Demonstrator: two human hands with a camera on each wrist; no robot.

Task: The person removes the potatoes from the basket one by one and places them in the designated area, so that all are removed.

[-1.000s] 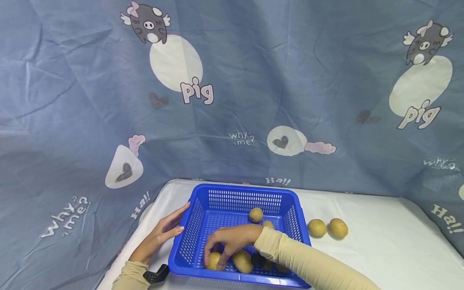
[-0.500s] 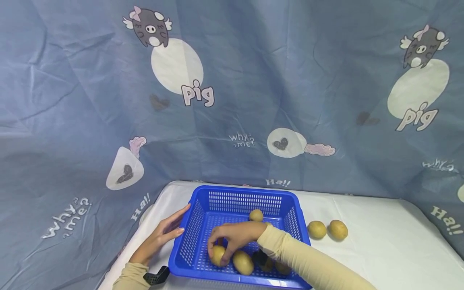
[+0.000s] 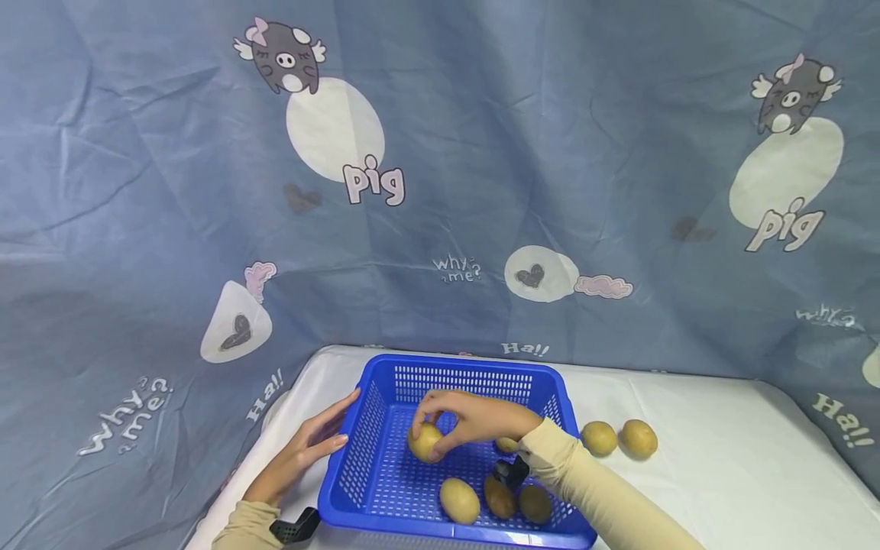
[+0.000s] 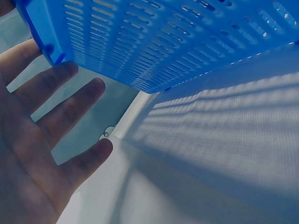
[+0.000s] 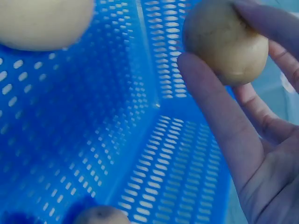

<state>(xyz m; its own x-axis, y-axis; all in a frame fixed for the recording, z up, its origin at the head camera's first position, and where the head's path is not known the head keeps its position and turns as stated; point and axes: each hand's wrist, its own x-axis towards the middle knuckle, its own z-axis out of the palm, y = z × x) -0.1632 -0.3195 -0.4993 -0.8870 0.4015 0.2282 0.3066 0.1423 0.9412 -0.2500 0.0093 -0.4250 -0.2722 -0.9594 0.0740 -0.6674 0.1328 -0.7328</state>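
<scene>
A blue-grey curtain (image 3: 481, 153) printed with cartoon pigs is hanging behind and to the left of everything. Below it the counter (image 3: 722, 466) is lying under a white cloth. On the counter, toward the left, the blue basket (image 3: 385, 405) is sitting with its slotted walls and floor.

My left hand (image 3: 302, 451) is resting against the basket's left outer wall, fingers straight and spread, thumb near the rim; the left wrist view is showing those fingers (image 4: 70, 105) flat beside the blue mesh, holding nothing.

My right hand (image 3: 474, 418) is reaching over the basket, and its grip is clamped on a potato (image 3: 425, 441). I am pinching it between thumb and fingertips, so the potato is sitting at the left end of my grip, held above the basket floor near the middle-left of the basket. In the right wrist view the same potato (image 5: 226, 39) is lodged between my thumb and fingers, with the basket's corner below it.

Three more potatoes (image 3: 459, 500) are lying along the near side of the basket floor, and another is peeking out just behind my wrist. Two loose potatoes (image 3: 600, 438) are lying side by side on the counter just right of the basket.
</scene>
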